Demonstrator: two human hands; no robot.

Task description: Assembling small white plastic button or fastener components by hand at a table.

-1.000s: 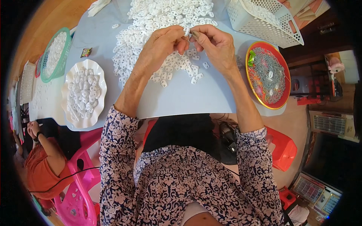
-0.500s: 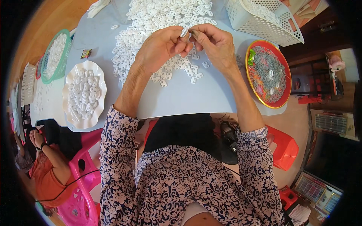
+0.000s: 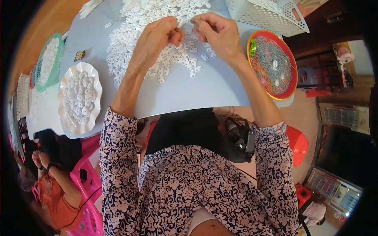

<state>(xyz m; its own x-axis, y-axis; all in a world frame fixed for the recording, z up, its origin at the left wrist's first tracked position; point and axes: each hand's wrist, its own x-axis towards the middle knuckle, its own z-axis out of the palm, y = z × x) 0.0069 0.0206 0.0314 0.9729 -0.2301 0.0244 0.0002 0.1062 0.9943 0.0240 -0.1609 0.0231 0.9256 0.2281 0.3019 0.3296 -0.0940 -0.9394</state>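
Over the far side of the table, my left hand [image 3: 154, 39] pinches a small white oval plastic piece with holes [image 3: 181, 21] between thumb and fingertips. My right hand [image 3: 221, 35] is just beside it, thumb and forefinger pressed together; whatever is in that pinch is too small to make out. Beneath and beyond both hands spreads a large heap of the same white pieces [image 3: 122, 47]. To the right stands a red bowl with a yellow rim [image 3: 292, 78], full of thin grey pieces [image 3: 271, 55], with a few white ones on top.
At left, a white scalloped plate [image 3: 97, 106] holds white pieces, near a small wrapped packet [image 3: 80, 55] and a green basket [image 3: 60, 65]. A white perforated basket [image 3: 260, 23] stands far right. A person in orange [image 3: 59, 196] sits lower left by a pink chair [image 3: 88, 177].
My hands have drawn slightly apart, the right coming away from the white piece in the left. The whole view has shifted a little, so the table appears higher and further left.
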